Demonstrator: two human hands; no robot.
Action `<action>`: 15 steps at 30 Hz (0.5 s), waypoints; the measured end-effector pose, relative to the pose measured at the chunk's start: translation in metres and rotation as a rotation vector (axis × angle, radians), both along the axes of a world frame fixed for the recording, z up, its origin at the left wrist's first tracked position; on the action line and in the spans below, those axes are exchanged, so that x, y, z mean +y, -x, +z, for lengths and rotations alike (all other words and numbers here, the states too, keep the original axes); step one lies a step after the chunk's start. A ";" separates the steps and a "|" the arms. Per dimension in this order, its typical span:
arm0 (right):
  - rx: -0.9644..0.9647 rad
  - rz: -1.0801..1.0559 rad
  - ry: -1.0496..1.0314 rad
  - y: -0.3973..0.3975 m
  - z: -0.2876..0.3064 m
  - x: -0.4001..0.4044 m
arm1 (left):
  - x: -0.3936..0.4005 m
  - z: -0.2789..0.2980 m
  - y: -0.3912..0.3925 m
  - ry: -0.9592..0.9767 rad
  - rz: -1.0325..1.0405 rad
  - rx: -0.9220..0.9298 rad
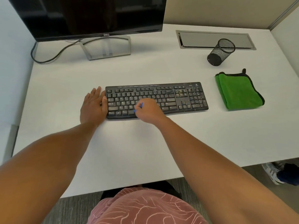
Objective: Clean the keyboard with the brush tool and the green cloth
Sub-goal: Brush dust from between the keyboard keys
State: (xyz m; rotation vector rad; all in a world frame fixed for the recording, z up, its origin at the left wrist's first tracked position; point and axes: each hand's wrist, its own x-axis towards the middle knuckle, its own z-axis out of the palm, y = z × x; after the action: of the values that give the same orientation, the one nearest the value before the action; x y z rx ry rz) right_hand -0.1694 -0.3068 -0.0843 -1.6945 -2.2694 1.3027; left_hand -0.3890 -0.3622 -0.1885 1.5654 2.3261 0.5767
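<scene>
A reddish patterned garment filled the bottom of the view, with both bare forearms reaching out over the white desk. The left hand lay flat with fingers spread open, pressed against the left end of the black keyboard, thumb resting on its edge. The right hand hovered over the lower middle keys, fingers curled around a small blue brush tool; only a sliver of blue showed, so its bristles could not be made out, though they seemed to point at the keys. Pale crumbs speckled the number pad at the keyboard's right end. The folded green cloth lay just right of the keyboard, apart from it. Behind it stood a black mesh pen cup, and a dark monitor sat at the far left.
</scene>
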 end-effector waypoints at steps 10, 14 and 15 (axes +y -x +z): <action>0.117 0.140 0.130 0.052 0.004 -0.007 | 0.001 0.001 0.001 -0.004 -0.002 0.000; 0.067 0.262 0.014 0.061 0.004 -0.008 | 0.002 0.001 0.001 0.007 -0.004 -0.002; 0.014 0.320 -0.021 0.063 0.004 -0.007 | 0.002 0.001 0.001 0.006 -0.006 0.000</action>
State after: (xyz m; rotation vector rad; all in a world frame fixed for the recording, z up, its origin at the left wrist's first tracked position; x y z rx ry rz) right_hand -0.2322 -0.3137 -0.0803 -1.3497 -2.6167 1.3278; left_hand -0.3904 -0.3603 -0.1876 1.5697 2.3200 0.5676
